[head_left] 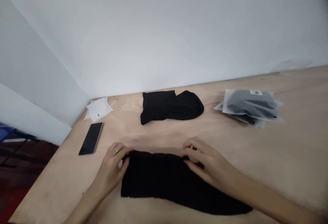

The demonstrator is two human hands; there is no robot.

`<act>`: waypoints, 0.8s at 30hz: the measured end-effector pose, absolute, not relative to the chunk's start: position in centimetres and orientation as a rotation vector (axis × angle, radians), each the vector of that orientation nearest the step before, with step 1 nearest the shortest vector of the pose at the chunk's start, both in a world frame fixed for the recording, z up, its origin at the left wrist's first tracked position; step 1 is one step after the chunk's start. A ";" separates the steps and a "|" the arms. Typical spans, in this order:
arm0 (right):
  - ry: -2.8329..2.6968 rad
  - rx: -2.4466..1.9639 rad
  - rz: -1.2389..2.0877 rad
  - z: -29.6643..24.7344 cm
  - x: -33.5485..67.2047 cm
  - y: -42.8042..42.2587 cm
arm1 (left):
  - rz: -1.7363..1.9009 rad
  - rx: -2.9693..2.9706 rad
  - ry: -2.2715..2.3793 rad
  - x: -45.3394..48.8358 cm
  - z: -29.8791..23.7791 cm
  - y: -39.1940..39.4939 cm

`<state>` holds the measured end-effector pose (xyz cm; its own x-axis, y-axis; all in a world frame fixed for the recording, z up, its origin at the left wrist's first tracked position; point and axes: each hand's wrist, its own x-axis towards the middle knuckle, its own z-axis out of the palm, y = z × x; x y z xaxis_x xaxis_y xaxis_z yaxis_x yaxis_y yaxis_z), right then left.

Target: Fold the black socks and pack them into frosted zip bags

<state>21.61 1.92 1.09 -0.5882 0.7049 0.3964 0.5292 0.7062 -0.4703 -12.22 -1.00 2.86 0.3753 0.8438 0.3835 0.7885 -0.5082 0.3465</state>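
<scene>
A long piece of black cloth (159, 179) lies across the near part of the table; its exact kind I cannot make out. My left hand (112, 164), with a ring on one finger, pinches the cloth's far left corner. Further right along the same edge, my right hand (202, 161) is closed on the fabric between thumb and fingers. The cloth's right end runs under my right forearm, partly hidden. Beyond both hands, a second black cloth piece (169, 106) lies folded, with a rounded right end.
Clear plastic packets (251, 104) with dark contents are stacked at the right. Flat white packets (98, 109) lie at the far left corner, behind a phone (91, 138). A white wall (164, 32) borders the wooden table (287, 155) at the back. Its left edge drops off.
</scene>
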 end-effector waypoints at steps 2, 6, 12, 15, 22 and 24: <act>-2.391 -0.794 0.235 1.7 22.0 -0.1 | 0.734 2.521 1.452 -12.5 3.5 -2.8; -2.571 -0.578 -0.017 2.5 22.3 -3.1 | 0.385 2.483 1.401 -12.7 4.4 -5.7; -2.719 -0.515 -0.045 2.5 21.8 -4.4 | 0.243 2.456 1.345 -11.1 5.9 -6.3; -2.641 -0.592 -0.046 2.1 21.5 -4.7 | 0.574 2.590 1.295 -9.6 5.5 -6.1; -2.763 -0.663 0.157 1.0 21.9 -4.8 | 0.135 2.866 1.208 -8.0 1.3 -6.5; -2.800 -0.668 0.203 1.1 22.3 -4.7 | 0.113 2.873 1.227 -8.1 0.4 -6.5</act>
